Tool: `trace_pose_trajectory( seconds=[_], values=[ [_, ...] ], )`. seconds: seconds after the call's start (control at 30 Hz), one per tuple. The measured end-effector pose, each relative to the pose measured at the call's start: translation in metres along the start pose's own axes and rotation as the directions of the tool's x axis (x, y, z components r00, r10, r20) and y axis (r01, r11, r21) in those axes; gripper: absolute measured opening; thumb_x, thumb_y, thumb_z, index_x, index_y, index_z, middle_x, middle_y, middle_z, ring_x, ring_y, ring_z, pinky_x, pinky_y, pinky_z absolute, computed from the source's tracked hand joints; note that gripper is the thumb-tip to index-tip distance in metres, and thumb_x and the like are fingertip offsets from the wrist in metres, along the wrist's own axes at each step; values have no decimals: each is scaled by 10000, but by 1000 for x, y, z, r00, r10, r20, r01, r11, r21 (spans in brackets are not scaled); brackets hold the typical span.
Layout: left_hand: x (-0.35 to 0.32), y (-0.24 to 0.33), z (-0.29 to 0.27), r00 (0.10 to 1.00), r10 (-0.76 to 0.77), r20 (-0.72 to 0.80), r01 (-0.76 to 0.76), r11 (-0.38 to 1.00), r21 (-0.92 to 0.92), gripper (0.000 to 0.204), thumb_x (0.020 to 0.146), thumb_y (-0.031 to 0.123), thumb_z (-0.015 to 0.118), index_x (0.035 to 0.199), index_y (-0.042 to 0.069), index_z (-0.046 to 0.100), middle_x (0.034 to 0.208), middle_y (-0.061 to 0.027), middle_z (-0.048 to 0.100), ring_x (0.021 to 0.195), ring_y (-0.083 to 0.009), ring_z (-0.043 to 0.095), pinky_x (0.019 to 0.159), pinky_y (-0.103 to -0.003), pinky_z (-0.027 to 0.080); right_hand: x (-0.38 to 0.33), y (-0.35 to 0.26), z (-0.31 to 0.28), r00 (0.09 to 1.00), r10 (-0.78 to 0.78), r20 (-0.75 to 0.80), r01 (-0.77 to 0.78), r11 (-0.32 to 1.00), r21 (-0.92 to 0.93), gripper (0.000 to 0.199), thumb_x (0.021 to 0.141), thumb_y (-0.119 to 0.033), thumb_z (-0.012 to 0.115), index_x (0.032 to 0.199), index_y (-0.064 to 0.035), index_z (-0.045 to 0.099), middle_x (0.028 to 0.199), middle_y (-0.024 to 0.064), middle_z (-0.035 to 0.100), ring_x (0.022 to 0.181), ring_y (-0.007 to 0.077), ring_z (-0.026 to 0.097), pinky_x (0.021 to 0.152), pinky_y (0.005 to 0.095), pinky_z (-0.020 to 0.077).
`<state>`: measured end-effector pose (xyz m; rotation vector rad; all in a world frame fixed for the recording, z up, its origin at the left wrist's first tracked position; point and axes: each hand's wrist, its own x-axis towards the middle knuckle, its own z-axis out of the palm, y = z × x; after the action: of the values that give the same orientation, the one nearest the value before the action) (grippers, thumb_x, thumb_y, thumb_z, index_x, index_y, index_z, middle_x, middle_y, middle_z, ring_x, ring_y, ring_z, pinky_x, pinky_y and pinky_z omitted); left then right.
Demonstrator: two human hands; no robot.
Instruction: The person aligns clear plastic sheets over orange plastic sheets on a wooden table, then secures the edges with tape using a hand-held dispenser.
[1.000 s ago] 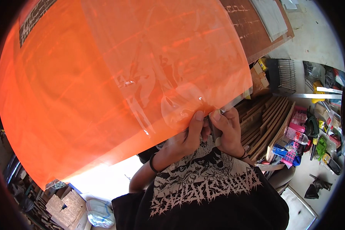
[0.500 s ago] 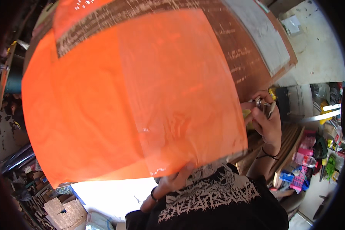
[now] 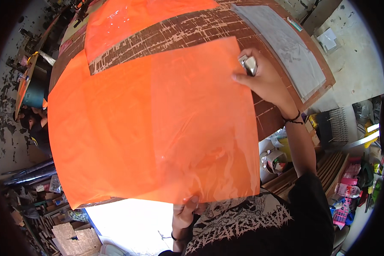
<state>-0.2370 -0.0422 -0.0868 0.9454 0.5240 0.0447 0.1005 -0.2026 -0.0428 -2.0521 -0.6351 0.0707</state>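
Observation:
A large orange sheet [image 3: 102,136] covers the near part of the scratched brown table. Over its right half lies a clear plastic sheet [image 3: 205,111], glossy and rippled near the front. My left hand [image 3: 185,212] pinches the plastic at the near edge, thumb on top, close to my body. At the far right corner, my right hand [image 3: 264,79] is closed round a small shiny metal tool [image 3: 250,65] whose exact kind I cannot make out. Its thumb rests against the plastic's right edge.
Another orange sheet [image 3: 119,25] lies farther back on the brown table [image 3: 170,32]. A grey sheet [image 3: 286,51] runs along the right side, near a small green-and-white item [image 3: 294,24]. Wood strips [image 3: 328,168] and clutter stand right. Another person [image 3: 38,128] is at far left.
My right hand has moved from the near right side to the far right corner with the metal tool. My left hand stays at the near edge, and the sheets now lie flatter.

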Motion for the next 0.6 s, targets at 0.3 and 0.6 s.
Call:
trace_pose_trajectory(
  seconds=[0.3,0.6],
  values=[
    [55,65,35,925,375,-63,-341,890,303,234,1007,171,491,851,22,581,555,41,424,412,-37,372,386,-215,264,-106,-4,-18,616,255,-745,-138,966,216,375,840,-54,716,1139,-24,493,840,-25,508,740,65,503,677,211,436],
    [59,82,-1,862,431,-267,-263,830,491,256,981,168,538,768,33,578,594,83,400,539,-3,306,489,-214,205,-200,-5,37,591,626,-509,-180,717,674,387,880,-62,671,1190,-77,441,823,34,599,449,14,403,347,178,255]
  ],
)
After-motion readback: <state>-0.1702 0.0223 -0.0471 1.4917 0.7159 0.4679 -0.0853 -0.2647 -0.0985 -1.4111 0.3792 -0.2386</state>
